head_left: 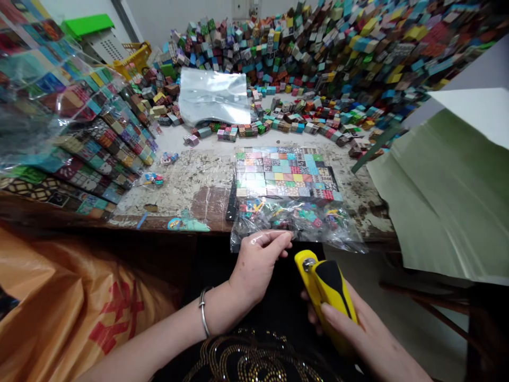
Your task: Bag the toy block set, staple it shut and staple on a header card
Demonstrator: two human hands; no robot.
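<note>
A clear plastic bag (345, 233) lies over the table's front edge. Inside it are a flat block of small patterned cubes (284, 172) and, nearer me, several small colourful figures (308, 215). My left hand (258, 260) pinches the bag's front edge between thumb and fingers. To the right and a little lower, my right hand (342, 318) is wrapped round a yellow and black stapler (328, 289). The stapler's head points up and left, just below the bag and apart from it.
Loose cubes (270, 48) are heaped at the back. Bagged cube blocks (99, 143) stack at the left. Flat clear bags (214, 95) lie behind the block. An orange sack (79, 292) stands at lower left, green-grey sheets (441, 196) at right. Small figure packets (153, 179) lie left.
</note>
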